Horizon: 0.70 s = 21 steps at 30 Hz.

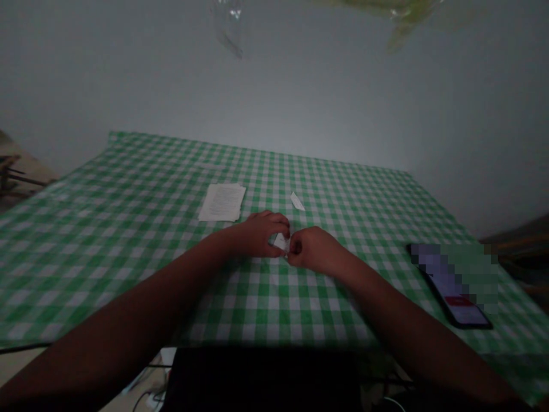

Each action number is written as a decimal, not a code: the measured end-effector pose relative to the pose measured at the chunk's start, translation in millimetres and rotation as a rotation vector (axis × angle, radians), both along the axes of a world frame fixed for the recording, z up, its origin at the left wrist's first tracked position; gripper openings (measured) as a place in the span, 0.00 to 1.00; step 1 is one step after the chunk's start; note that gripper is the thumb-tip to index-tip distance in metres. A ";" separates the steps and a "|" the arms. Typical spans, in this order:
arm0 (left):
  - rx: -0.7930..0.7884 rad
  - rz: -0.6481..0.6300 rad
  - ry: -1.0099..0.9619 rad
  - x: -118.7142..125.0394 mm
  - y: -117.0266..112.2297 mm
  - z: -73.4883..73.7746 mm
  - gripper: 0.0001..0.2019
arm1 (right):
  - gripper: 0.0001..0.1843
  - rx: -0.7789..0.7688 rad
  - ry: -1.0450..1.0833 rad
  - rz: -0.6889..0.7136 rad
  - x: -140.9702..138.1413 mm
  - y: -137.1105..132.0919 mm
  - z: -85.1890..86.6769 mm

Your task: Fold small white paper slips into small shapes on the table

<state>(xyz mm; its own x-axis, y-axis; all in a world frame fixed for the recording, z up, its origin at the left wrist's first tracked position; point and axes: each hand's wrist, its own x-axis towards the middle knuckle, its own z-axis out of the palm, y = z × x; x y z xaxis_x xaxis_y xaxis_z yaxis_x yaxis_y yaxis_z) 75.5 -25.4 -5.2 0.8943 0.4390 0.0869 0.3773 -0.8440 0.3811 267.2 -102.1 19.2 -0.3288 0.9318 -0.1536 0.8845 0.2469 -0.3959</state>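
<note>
Head view: a paper scrap (282, 242) is pinched between left hand (256, 234) and right hand (316, 252); it is judged light, limp, easily creased and best gripped at its edges.

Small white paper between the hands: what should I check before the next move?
1. Grip: left hand and right hand both pinch the small white paper: ok.
2. Lift: paper off the tablecloth: cannot tell.
3. Shape: its folds, too small and dim: cannot tell.
4. Left side: paper stack lies apart from the left hand: ok.
5. Ahead: paper scrap lies untouched beyond the hands: ok.
6. Right side: phone lies clear of the right arm: ok.
</note>
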 end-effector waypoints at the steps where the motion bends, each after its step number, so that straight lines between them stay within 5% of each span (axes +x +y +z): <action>1: 0.001 -0.001 0.006 0.0 0.3 -0.1 0.17 | 0.02 0.003 -0.007 -0.011 0.4 2.3 0.1; 13: -0.026 0.025 0.035 0.6 -1.6 3.7 0.20 | 0.04 0.069 -0.008 -0.186 15.2 27.8 -9.3; 21: -0.029 0.029 0.023 -0.5 -0.3 2.9 0.20 | 0.03 0.085 0.004 -0.087 8.7 12.4 -5.8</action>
<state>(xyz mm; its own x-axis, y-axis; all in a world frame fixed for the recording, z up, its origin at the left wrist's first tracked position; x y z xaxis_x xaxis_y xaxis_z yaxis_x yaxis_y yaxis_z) 75.0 -25.7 -2.4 0.8827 0.4670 0.0528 0.4107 -0.8211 0.3964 275.9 -89.7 13.4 -0.2465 0.9665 -0.0719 0.9025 0.2018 -0.3805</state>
